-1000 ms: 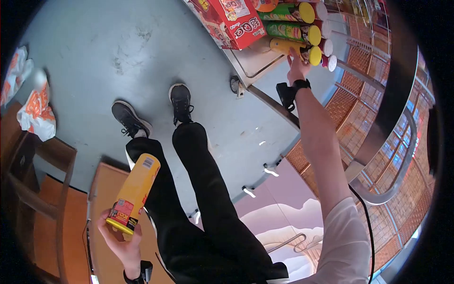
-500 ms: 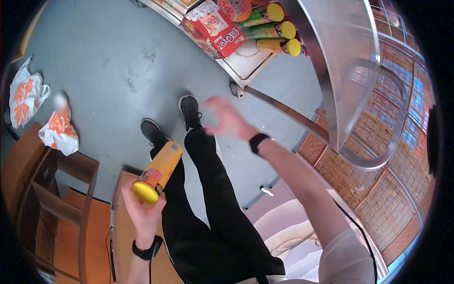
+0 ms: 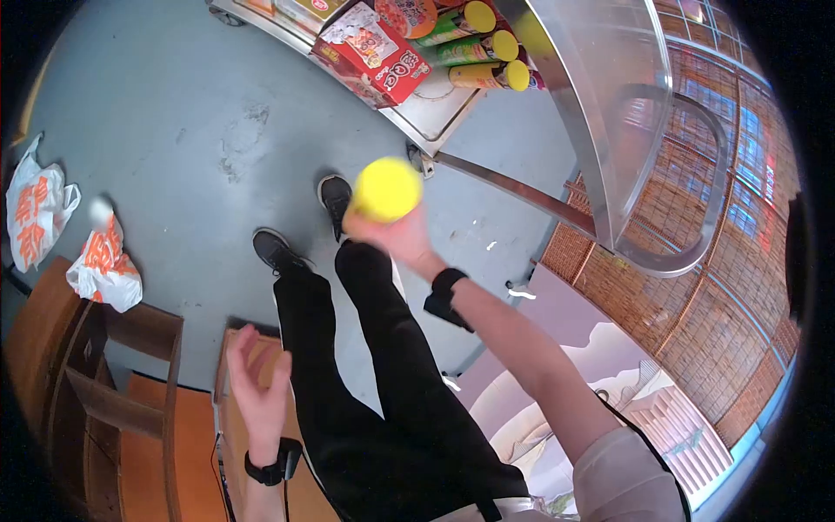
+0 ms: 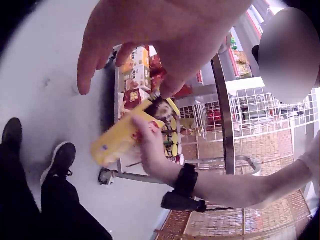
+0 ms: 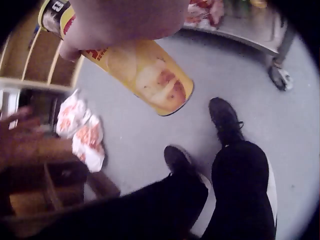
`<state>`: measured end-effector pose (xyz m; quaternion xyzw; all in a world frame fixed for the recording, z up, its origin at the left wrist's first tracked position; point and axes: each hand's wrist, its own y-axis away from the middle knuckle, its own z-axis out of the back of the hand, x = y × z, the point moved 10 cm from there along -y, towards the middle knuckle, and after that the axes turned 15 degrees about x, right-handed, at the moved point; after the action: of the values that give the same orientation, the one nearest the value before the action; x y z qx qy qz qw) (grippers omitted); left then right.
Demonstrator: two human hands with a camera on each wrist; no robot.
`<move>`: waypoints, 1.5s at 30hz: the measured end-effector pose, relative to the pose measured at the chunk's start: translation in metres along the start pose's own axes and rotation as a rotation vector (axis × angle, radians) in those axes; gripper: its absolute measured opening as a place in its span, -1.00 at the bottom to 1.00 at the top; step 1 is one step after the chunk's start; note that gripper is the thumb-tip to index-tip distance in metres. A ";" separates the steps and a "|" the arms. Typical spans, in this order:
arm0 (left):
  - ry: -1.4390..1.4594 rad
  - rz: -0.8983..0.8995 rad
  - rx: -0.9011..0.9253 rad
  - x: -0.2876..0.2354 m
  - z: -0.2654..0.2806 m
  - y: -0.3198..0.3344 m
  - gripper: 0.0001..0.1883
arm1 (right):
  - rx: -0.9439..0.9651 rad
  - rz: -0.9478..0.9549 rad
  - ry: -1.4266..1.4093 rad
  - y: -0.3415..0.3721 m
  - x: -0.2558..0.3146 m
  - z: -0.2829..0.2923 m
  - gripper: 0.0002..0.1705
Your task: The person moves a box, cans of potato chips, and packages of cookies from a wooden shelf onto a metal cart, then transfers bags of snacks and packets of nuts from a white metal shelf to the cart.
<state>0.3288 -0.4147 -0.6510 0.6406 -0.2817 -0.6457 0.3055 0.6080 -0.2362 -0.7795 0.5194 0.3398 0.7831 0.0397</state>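
A yellow potato chip can (image 3: 389, 189) is in my right hand (image 3: 398, 237), its bright yellow lid turned up toward the head camera. In the right wrist view the can (image 5: 150, 77) shows pictures of chips on its side, and the fingers wrap round it near the lid end. My left hand (image 3: 258, 396) holds nothing, its fingers spread and loosely bent above the legs. The left wrist view has this hand (image 4: 160, 30) at the top, close above the can (image 4: 117, 140) and apart from it in the head view.
A metal cart (image 3: 432, 117) at the upper right carries a red box (image 3: 383, 65), green chip cans (image 3: 474, 48) and another yellow can (image 3: 483, 76). Its handle (image 3: 709, 217) curves out at the right. White plastic bags (image 3: 106, 270) lie on the floor beside a brown wooden shelf (image 3: 122, 396).
The right hand left the cart, came to the left hand and took the yellow chip can, now carrying it toward the cart. The left hand has let go of the can.
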 end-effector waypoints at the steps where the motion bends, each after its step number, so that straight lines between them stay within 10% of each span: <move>1: -0.008 -0.006 -0.013 0.002 0.005 0.001 -0.49 | -0.128 0.084 -0.155 -0.007 0.009 0.036 -0.12; 4: 0.120 0.081 -0.002 0.040 0.014 0.004 -0.56 | -0.505 0.147 -0.016 -0.028 -0.001 0.130 -0.44; 12: 0.191 0.182 -0.160 0.046 0.006 0.006 -0.85 | -0.930 0.029 -0.267 -0.087 -0.165 0.300 -0.24; 39: 0.325 0.289 -0.195 0.043 -0.025 -0.008 -0.92 | -0.821 0.067 -0.320 -0.132 -0.155 0.331 -0.36; 45: 0.348 0.263 -0.159 0.036 -0.017 0.004 -0.91 | -0.782 -0.332 -0.224 -0.096 -0.201 0.265 -0.50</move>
<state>0.3462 -0.4443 -0.6722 0.6739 -0.2539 -0.5005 0.4806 0.8945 -0.1165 -0.9315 0.4851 0.0901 0.7748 0.3952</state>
